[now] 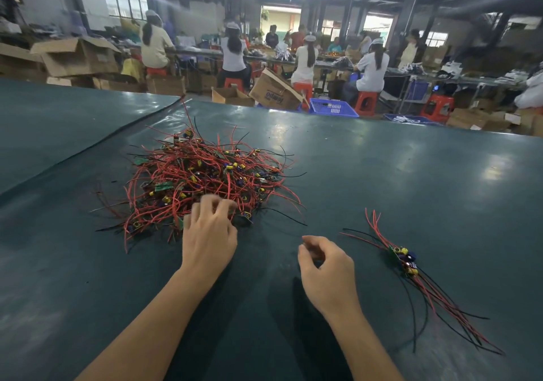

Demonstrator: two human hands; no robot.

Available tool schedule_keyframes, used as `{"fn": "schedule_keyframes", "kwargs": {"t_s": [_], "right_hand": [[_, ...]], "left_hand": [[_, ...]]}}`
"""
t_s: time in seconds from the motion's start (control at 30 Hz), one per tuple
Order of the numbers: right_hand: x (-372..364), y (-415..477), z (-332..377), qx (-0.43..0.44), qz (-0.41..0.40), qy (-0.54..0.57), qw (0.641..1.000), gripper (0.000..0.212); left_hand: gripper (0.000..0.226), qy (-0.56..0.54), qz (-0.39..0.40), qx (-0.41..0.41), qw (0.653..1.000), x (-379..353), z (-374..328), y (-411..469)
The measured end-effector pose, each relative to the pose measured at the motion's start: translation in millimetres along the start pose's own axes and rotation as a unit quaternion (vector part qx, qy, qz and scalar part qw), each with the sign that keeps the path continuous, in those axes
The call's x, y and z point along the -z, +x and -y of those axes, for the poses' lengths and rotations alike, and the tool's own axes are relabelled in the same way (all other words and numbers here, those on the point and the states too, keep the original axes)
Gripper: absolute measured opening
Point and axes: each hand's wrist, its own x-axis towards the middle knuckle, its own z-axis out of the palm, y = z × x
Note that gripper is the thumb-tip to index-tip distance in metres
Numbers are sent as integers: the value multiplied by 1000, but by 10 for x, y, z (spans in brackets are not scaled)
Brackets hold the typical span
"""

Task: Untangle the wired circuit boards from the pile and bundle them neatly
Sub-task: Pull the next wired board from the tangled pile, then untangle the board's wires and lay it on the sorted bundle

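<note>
Fingers (219, 208) of the left hand (210, 230) bent and spread, tips on the red wires at the near edge of the pile (205, 175) — too blurred to tell whether pinching any. Right hand (326, 272) loosely curled, thumb close to forefinger, nothing seen in it. Two hands, one pile just ahead of the left, one bundle (404, 258) of wired boards off to the right of the right hand, all on the dark green worktop (411, 180). Far beyond, blue print on a tipped cardboard box (273, 92) — upside down, not legible.
</note>
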Motion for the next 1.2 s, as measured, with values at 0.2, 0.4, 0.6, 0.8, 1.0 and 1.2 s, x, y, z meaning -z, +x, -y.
{"fn": "schedule_keyframes", "kwargs": {"t_s": [0.2, 0.4, 0.6, 0.8, 1.0, 1.2], "right_hand": [[-24, 20, -25, 2, -7, 6, 1000, 20], [-19, 44, -65, -11, -17, 43, 999, 18], [-14, 55, -66, -17, -19, 57, 998, 16], [9, 38, -68, -21, -19, 57, 998, 15], [15, 45, -53, -18, -14, 70, 997, 12], [13, 32, 38, -2, 17, 161, 987, 12]], "left_hand": [[43, 34, 24, -123, 992, -35, -63, 38], [32, 34, 61, -80, 994, -111, -23, 88], [20, 23, 32, -63, 997, -132, 28, 72], [28, 66, 73, -63, 993, -100, 42, 51], [10, -49, -34, -129, 990, 5, -47, -8], [21, -146, -87, -258, 951, 36, -286, -129]]}}
